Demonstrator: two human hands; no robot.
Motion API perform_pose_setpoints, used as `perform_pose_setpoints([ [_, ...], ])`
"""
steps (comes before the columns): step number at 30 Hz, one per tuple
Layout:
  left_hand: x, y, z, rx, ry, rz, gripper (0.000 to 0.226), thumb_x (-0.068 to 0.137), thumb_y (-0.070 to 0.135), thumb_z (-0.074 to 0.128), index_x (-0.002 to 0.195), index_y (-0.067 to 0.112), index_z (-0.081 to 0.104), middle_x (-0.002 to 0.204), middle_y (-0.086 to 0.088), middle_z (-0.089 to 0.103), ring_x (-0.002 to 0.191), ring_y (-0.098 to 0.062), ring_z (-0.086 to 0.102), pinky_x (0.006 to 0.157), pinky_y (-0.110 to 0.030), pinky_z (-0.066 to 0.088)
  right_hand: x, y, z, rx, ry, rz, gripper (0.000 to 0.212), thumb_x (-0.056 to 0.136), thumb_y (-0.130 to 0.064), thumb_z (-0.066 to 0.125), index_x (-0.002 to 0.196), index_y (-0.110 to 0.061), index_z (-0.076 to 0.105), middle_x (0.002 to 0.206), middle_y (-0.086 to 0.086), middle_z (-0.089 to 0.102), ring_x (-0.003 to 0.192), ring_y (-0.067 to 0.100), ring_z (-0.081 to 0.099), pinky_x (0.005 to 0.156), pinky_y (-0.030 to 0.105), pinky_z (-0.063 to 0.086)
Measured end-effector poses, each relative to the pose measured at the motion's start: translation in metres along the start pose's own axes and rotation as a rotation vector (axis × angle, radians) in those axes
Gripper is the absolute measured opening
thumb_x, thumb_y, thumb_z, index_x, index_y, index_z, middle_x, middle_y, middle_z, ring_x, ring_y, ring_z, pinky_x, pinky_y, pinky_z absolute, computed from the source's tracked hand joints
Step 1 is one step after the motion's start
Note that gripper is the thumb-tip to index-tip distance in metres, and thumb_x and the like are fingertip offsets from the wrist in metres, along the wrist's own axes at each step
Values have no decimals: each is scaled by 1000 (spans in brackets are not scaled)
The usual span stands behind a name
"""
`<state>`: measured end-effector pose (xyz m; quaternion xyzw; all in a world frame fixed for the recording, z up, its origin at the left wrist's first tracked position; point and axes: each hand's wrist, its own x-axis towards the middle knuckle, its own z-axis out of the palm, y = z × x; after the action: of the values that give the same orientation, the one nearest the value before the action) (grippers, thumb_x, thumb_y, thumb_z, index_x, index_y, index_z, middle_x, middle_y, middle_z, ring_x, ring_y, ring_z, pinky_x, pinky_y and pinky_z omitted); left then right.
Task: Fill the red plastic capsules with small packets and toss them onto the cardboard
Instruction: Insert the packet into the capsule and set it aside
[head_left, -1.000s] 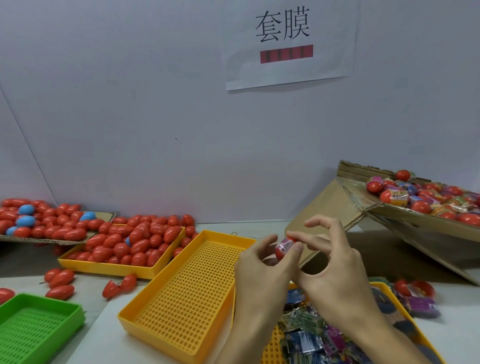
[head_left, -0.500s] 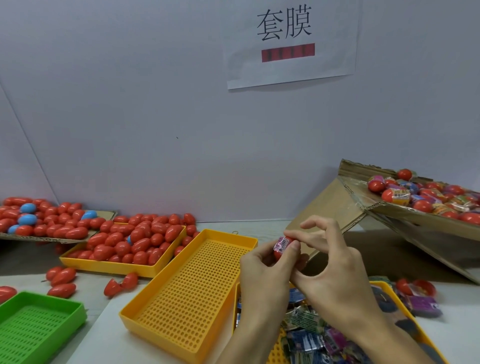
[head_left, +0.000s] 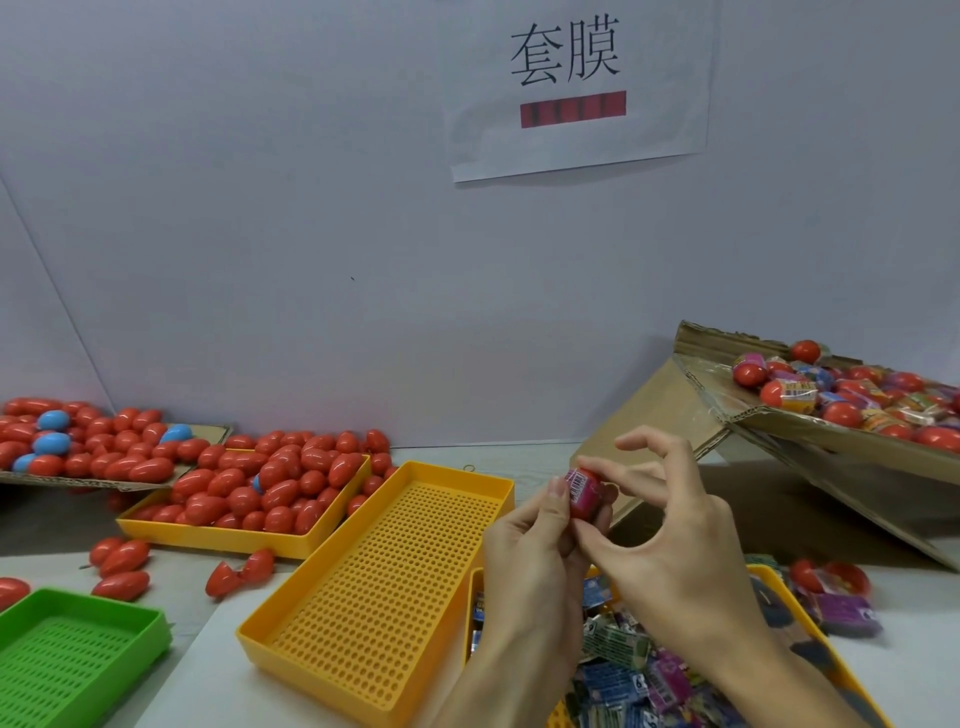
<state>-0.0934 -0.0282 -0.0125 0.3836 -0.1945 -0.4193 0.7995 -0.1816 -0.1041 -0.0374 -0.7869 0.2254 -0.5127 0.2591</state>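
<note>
Between both hands, above the table's middle, is a red capsule half (head_left: 584, 499) with a pink packet stuffed into it, a barcode showing on top. My left hand (head_left: 535, 545) grips it from the left with thumb and fingers. My right hand (head_left: 670, 530) pinches its right side, the index finger raised and curled. Below my wrists a yellow tray (head_left: 779, 582) holds many small colourful packets (head_left: 623, 670). At the right a tilted cardboard sheet (head_left: 810, 441) carries filled red capsules and packets (head_left: 841, 395).
An empty perforated yellow tray (head_left: 384, 582) lies left of my hands. Behind it another yellow tray (head_left: 218, 535) is heaped with red capsules (head_left: 270, 483). More red and blue capsules sit on cardboard (head_left: 104, 480) far left. A green tray (head_left: 67, 654) fills the bottom left corner. Loose capsules (head_left: 124, 566) lie on the table.
The capsule half sits slightly lower and further out of my fingers, showing the packet's barcode. Both hands have stayed in nearly the same place, fingers shifting around it.
</note>
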Motion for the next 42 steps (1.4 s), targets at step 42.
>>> perform_pose_setpoints([
  [42, 9, -1, -12, 134, -26, 35, 23, 91, 14, 64, 80, 0, 79, 92, -21, 75, 90, -33, 75, 76, -29, 61, -3, -2, 2, 27, -73, 93, 75, 69, -17, 90, 118, -48, 42, 103, -32, 69, 99, -1, 66, 79, 14, 54],
])
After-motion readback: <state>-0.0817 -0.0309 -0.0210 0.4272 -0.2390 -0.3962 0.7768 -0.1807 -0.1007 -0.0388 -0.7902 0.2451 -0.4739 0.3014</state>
